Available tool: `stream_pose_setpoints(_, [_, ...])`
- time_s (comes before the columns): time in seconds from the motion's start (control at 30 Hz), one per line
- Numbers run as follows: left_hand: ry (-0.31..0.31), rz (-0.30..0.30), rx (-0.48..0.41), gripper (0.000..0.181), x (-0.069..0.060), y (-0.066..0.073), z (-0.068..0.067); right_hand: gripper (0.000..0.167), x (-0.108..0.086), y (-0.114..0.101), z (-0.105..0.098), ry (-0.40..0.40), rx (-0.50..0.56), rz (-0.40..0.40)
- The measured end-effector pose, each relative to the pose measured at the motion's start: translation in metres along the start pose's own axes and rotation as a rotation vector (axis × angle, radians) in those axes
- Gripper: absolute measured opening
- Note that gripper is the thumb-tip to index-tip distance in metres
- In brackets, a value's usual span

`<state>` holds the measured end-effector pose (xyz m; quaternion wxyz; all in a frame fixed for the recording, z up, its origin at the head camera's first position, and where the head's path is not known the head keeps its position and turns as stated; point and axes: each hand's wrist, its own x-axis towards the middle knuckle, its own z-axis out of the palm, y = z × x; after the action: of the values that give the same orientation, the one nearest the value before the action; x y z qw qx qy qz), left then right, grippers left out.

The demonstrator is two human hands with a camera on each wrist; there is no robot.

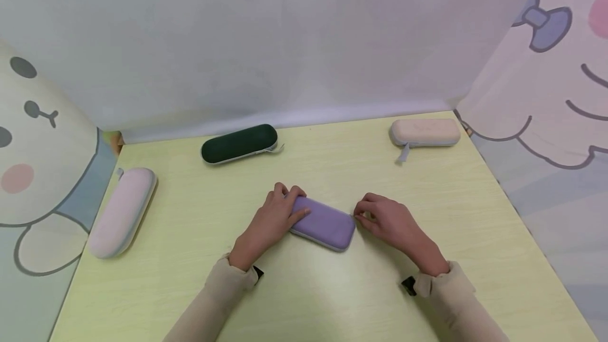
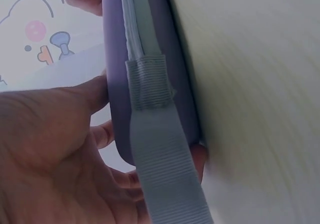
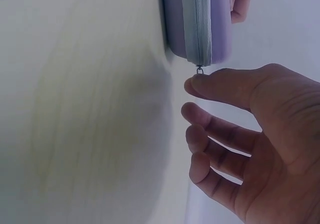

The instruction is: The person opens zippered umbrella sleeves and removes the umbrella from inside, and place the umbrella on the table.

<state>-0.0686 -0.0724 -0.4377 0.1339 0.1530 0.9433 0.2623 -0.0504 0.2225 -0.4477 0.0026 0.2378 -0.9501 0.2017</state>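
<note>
A purple zip case (image 1: pixel 324 222) lies at the middle of the table. The left hand (image 1: pixel 272 219) grips its left end, thumb on top and fingers round the far side; in the left wrist view a grey fabric strap (image 2: pixel 165 159) hangs from that end of the case (image 2: pixel 117 83), beside the left hand (image 2: pixel 55 149). At the other end the right hand (image 1: pixel 391 223) pinches the zipper pull. In the right wrist view, the metal loop of the pull (image 3: pixel 200 70) shows between the case (image 3: pixel 220 23) and the right hand's (image 3: pixel 265 119) thumb and finger.
On the light yellow table (image 1: pixel 190 289) a dark green case (image 1: pixel 239 144) lies at the back left, a pale pink case (image 1: pixel 124 212) at the left edge, and a cream case (image 1: pixel 425 132) at the back right. A plain curtain (image 1: pixel 285 41) hangs behind.
</note>
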Motion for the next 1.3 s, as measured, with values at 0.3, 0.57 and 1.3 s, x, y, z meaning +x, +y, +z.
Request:
stream_pose_setpoints(0.3, [0.051,0.017,0.080,0.038,-0.003,0.002,0.003,0.008,0.014,0.002,-0.002,0.011,-0.007,0.010])
stream_pose_setpoints(0.57, [0.034,0.169,0.189,0.045,-0.009,-0.004,0.000,0.009,0.023,0.003,0.001,0.019,-0.001,0.018])
stream_pose_setpoints(1.3, [-0.066,0.315,0.102,0.057,-0.010,-0.022,-0.004,0.019,0.026,0.008,0.002,-0.005,0.061,-0.048])
